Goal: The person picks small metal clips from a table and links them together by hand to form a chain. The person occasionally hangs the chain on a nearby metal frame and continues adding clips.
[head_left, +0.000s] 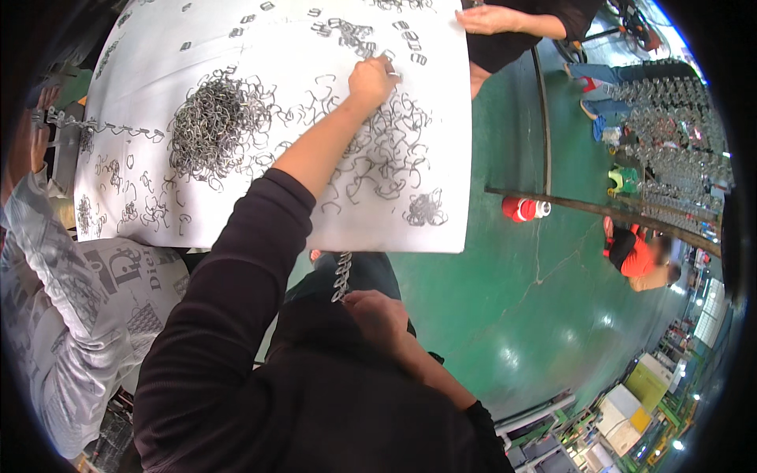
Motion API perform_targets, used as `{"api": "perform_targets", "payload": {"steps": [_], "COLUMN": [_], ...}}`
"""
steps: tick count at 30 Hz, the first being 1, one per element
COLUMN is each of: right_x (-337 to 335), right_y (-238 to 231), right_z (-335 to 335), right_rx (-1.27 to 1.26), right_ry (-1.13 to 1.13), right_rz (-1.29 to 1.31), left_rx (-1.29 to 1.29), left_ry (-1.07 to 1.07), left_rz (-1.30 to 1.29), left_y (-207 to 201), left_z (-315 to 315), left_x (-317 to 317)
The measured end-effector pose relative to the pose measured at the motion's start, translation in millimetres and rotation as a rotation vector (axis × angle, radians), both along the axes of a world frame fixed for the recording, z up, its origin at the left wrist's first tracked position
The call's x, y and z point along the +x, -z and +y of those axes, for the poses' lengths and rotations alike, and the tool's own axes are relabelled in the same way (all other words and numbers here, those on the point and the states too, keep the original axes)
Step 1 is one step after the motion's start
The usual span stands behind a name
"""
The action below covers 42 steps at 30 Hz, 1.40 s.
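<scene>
My left hand (373, 82) reaches far over the white-covered table (315, 229), its fingers pinched around a small shiny metal link (394, 76). Just beyond it lies a loose cluster of flat paired links (347, 33). Curved open metal links (386, 154) are scattered beneath and right of my forearm. Close to my body, below the table edge, my right hand (380, 317) is closed at the lower end of a short metal chain (342, 276). The chain hangs near the table's front edge; my fingers partly hide its end.
A dense heap of hooked links (209, 126) sits left of my arm, and a small dark pile (426, 208) near the front right corner. At left, another person's hand (38, 138) holds a chain (118, 128). Another person's hand (487, 20) is at the far right edge.
</scene>
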State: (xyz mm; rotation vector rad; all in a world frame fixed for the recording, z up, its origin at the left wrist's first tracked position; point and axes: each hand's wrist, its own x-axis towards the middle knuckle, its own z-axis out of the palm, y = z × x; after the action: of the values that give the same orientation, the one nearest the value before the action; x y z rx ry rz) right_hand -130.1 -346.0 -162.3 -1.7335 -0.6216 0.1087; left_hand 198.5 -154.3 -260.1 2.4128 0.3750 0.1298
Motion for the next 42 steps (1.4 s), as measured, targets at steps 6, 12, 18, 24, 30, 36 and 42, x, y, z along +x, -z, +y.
{"api": "perform_targets", "payload": {"steps": [6, 12, 18, 24, 30, 36, 42], "right_x": [-12.1, -32.2, -53.4, -72.5, -71.4, 5.3, 63.1], "right_y": [-2.5, 2.4, 4.8, 6.4, 5.9, 40.3, 91.7], "right_z": [3.4, 25.7, 41.3, 65.7, 82.2, 125.6, 194.7], "right_rx": [-0.041, 0.055, 0.011, 0.084, 0.019, -0.297, -0.602], "right_ry": [-0.028, 0.179, 0.149, 0.09, 0.039, -0.005, -0.035], "right_rz": [-0.033, -0.041, -0.032, 0.022, -0.052, -0.176, -0.32], "left_rx": [-0.317, -0.582, -0.771, -0.625, -0.503, -0.506, -0.512], "left_ry": [0.065, 0.028, -0.083, -0.153, -0.138, -0.15, -0.204], "left_rz": [-0.118, 0.178, 0.032, -0.046, -0.259, -0.269, -0.3], "left_y": [-52.8, -115.8, -142.6, -147.7, -140.0, -126.2, -118.6], "left_z": [16.1, 18.7, 9.3, 16.7, 28.0, 36.2, 34.9], "left_x": [-101.7, -312.8, -407.2, -439.9, -455.5, -471.1, -476.0]}}
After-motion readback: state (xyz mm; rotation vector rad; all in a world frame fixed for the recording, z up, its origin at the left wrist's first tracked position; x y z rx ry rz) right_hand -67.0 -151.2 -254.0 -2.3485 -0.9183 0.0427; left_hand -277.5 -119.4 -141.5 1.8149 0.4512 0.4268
